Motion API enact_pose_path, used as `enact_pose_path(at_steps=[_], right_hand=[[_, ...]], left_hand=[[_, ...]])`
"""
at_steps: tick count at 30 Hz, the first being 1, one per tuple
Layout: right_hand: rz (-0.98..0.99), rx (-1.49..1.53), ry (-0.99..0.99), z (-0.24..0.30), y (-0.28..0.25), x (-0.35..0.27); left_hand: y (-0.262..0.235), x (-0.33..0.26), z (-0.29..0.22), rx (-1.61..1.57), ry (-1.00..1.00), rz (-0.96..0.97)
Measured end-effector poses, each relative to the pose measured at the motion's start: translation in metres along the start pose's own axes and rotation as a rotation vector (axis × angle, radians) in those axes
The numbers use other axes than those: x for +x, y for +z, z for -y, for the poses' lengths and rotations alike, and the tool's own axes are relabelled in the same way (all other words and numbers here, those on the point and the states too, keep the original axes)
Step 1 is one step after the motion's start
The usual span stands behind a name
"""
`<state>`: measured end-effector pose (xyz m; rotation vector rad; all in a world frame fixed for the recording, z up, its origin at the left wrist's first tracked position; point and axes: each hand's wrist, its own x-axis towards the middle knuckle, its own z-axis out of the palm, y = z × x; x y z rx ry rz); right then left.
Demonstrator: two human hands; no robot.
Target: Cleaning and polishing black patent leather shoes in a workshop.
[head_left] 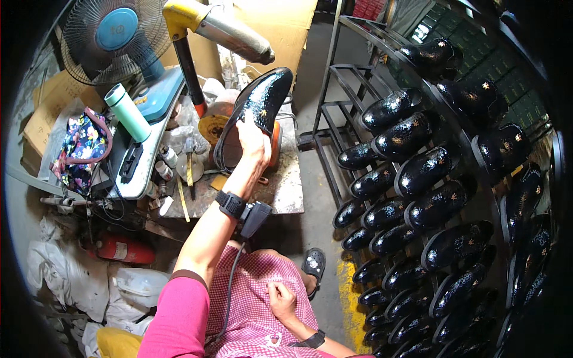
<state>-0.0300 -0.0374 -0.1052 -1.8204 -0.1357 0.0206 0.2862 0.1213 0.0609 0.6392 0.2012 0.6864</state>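
Note:
My left hand [255,145] grips a glossy black shoe [261,98] with a small gold ornament on its upper. The fingers go into the shoe's opening, and its toe points up and away over the workbench [283,194]. Just above the toe is the metal nozzle of a yellow-handled heat gun [236,37], fixed to a dark post; the two look slightly apart. On my lap, against a red-and-white checked apron [262,268], rests my right hand [282,300]. Its fingers are curled closed, and no object shows in it.
To the right, a metal rack [334,128] carries rows of similar black shoes [427,170]. Glue-stained bottles and tools [190,161] crowd the bench. Left of it are a mint-green flask [127,112], a flowered bag [82,149], a fan [116,30] and a red cylinder [124,247].

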Motion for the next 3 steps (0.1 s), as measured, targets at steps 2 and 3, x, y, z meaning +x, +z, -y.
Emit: enact_pose_path(at_steps=[2, 3], right_hand=[[-0.003, -0.016, -0.012, -0.0066, 0.0013, -0.0014], [0.000, -0.030, -0.019, -0.0100, 0.0027, -0.0013]], left_hand=[[0.0036, 0.0028, 0.0008, -0.011, 0.003, 0.017], [0.0060, 0.0032, 0.0004, -0.001, -0.003, 0.016]])
